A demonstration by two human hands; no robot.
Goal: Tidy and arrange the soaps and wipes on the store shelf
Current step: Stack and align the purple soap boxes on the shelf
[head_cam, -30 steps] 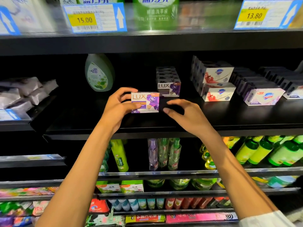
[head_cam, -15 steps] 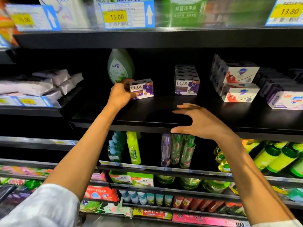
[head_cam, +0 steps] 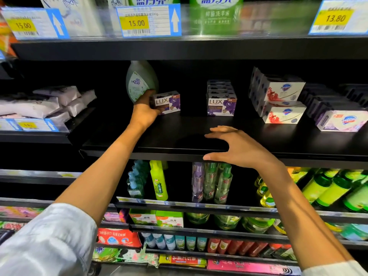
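1. Head view, left side: my left hand (head_cam: 143, 111) grips a purple LUX soap box (head_cam: 167, 102) by its left end, fingers curled round it; the box sits on the black shelf (head_cam: 258, 140), well back, just right of a green teardrop-shaped soap bottle (head_cam: 141, 81) that stands behind the hand.
2. Head view, middle: my right hand (head_cam: 238, 147) hovers at the front edge of the shelf, fingers spread and relaxed, thumb under the lip, holding nothing; whether it touches the shelf I cannot tell.
3. Head view, further along the shelf: a stack of LUX boxes (head_cam: 221, 98) stands apart to the right of the held one; then two stacked red-and-white Safeguard soap boxes (head_cam: 282, 104); then a lilac Safeguard box (head_cam: 341, 120) near the right edge.
4. Head view, far left: pale wipe packs (head_cam: 49, 102) lie piled on a neighbouring shelf.
5. Head view, above: price tags reading 15.00 (head_cam: 148, 20) and 13.80 (head_cam: 336, 16); below: rows of green bottles (head_cam: 328, 191), blurred.
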